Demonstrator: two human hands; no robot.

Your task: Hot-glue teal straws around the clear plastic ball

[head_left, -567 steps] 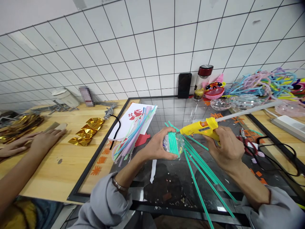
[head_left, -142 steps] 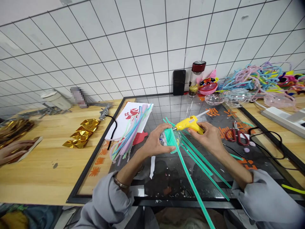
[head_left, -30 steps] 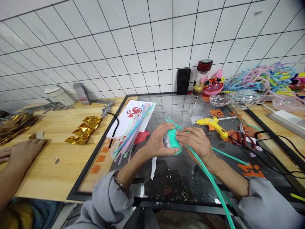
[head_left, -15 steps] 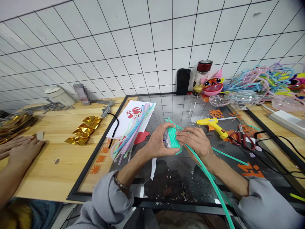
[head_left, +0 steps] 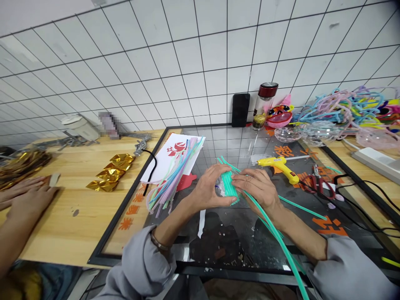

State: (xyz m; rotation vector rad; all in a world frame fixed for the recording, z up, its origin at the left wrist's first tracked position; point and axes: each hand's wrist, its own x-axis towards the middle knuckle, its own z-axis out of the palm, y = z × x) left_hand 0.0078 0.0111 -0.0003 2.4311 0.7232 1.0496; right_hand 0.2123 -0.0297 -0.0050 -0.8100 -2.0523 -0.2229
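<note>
My left hand grips a small clear piece covered in rows of green pipe cleaner, thumb below and fingers above. Its full shape is partly hidden by both hands. At its right side, my right hand has its fingers closed on the green pipe cleaners, pressing against the rows. Their long ends trail from under this hand toward the lower right. Another green pipe cleaner lies on the glass to the right. A white paper strip rests below my left hand.
Pastel pipe cleaners lie over white paper at left. A yellow glue gun, red-handled pliers and black cords occupy the right. Behind stand a phone and a glass bottle. A co-worker's hands rest at far left.
Both hands keep nearly the same hold on the wrapped piece. The whole view has shifted down very slightly; nothing was picked up or let go.
</note>
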